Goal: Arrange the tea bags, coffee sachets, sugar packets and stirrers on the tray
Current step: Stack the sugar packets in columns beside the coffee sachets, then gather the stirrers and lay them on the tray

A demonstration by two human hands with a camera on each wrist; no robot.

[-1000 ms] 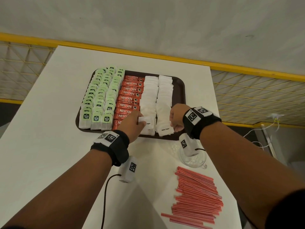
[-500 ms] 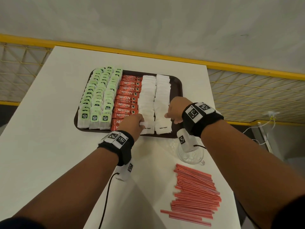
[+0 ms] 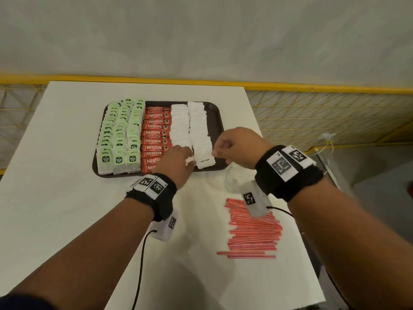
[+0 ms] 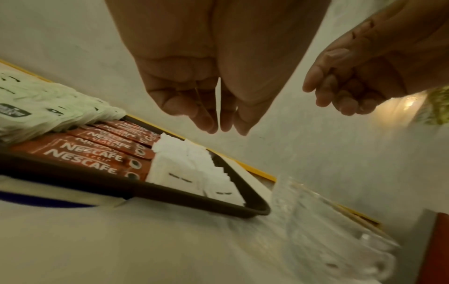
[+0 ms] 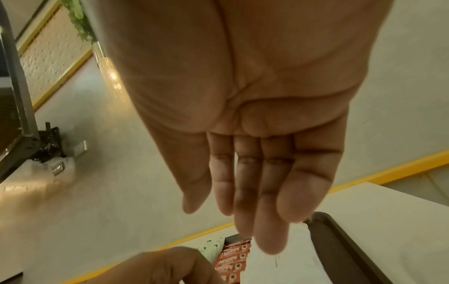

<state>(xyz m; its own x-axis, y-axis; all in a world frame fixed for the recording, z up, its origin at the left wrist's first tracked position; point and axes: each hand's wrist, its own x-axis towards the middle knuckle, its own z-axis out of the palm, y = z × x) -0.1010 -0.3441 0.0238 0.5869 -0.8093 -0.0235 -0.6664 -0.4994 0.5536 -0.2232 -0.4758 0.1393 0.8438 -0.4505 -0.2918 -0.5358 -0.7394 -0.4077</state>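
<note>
A dark brown tray [image 3: 218, 117] holds rows of green tea bags [image 3: 120, 135], red coffee sachets [image 3: 156, 135] and two columns of white sugar packets [image 3: 192, 130]. My left hand [image 3: 185, 157] hovers over the near end of the left sugar column, fingers straight and empty, as the left wrist view [image 4: 218, 123] confirms. At the tray's near right edge my right hand [image 3: 220, 148] hangs just above the right sugar column and holds nothing [image 5: 255, 211]. Red stirrers [image 3: 252, 231] lie in a loose pile on the table near my right forearm.
A clear glass [image 3: 232, 180] stands on the white table between the tray and the stirrers, partly hidden by my right wrist. The table's right edge runs close beside the stirrers. A yellow railing [image 3: 312, 88] runs behind the table.
My left hand has let go of the sugar packet it held at the near end of the left column. Both hands have lifted slightly off the sugar, the right one drifting rightward.
</note>
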